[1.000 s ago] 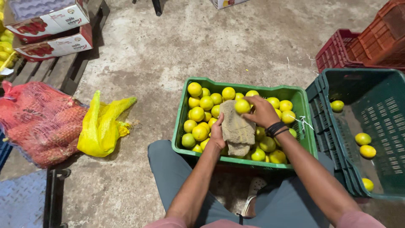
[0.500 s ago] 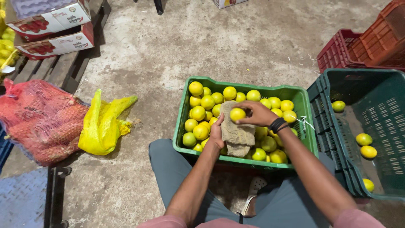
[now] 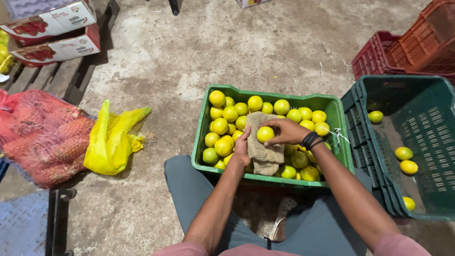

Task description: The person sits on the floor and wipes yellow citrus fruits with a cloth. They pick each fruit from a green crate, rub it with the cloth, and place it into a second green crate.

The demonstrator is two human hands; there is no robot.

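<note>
A green plastic crate in front of my knees is full of yellow-green citrus fruits. My right hand grips one yellow fruit and presses it onto a brown cloth. The cloth drapes over my left hand, which holds it from below above the crate. A dark band circles my right wrist.
A dark green crate at right holds a few loose fruits. Red crates stand behind it. On the left lie a yellow mesh sack, a red mesh sack and cardboard boxes on a wooden pallet.
My right hand has carried the fruit from the far side of the crate down and left onto the cloth. My left hand has stayed under the cloth.
</note>
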